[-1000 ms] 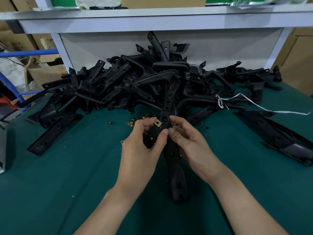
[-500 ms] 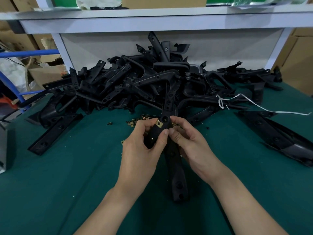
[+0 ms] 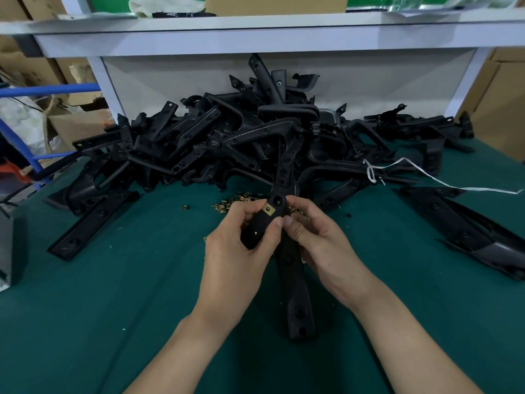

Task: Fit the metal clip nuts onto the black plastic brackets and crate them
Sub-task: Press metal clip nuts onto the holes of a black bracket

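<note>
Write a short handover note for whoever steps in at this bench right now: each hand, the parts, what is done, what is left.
The left hand grips the black bracket near its far end; the right hand grips it from the other side, thumb beside the brass clip nut.
Done: that one nut sits on the bracket; I cannot tell whether it is fully seated.
The loose clip nuts lie on the green mat just beyond the hands, with the pile of brackets behind.
Left: fit the remaining brackets and crate them. No crate is in view.
</note>
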The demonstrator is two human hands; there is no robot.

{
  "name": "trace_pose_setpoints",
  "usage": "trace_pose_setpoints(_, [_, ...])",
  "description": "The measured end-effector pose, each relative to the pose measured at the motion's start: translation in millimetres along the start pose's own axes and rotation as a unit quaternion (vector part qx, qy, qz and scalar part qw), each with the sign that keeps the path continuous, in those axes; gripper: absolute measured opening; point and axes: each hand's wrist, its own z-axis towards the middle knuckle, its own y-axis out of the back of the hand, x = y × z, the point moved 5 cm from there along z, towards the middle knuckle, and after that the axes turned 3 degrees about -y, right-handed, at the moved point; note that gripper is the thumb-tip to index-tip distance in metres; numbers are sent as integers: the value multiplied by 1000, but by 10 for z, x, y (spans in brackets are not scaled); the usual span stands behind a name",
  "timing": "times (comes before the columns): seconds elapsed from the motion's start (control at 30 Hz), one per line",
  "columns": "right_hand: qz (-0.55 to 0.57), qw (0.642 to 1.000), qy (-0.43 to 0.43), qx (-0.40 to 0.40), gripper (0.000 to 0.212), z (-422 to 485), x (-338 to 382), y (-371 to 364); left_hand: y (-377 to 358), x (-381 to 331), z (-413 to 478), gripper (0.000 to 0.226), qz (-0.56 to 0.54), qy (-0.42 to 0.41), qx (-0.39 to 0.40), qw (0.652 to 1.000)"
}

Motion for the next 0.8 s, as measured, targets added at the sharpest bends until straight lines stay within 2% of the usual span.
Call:
trace_pose_setpoints(0.53, [-15,1000,5,-8,30,-6,-5,20,16,2,26,26,6,15,-1,1000])
trace_pose_setpoints(0.67, [-27,1000,5,-5,25,-1,-22,20,2,45,4,17,2,34,7,999])
trace_pose_setpoints(0.8, [-18,1000,2,-1,26,7,-27,17,6,68,-9,32,2,38,0,999])
